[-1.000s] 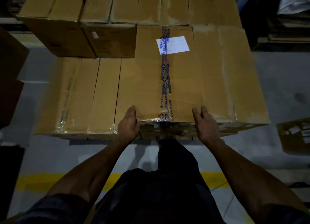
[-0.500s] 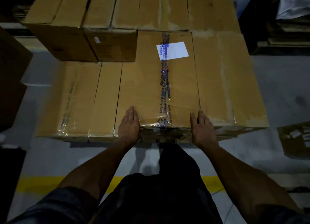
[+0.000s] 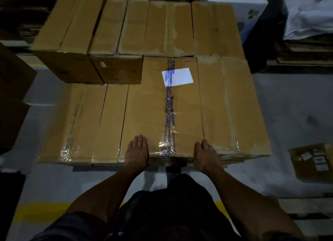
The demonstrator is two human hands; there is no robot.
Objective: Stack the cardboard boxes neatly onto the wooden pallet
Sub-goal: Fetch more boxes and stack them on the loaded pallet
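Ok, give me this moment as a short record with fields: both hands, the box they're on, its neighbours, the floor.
left hand: flat on near edge of the taped box, fingers straight
right hand: on the same box's near right corner, fingers relaxed
taped box: blue printed tape, white label on top
neighbours: plain box right, lower boxes left, back row behind
floor: yellow line near the person

Blue tape along the middle box reads "Flipkart Plus" and "Early Access".
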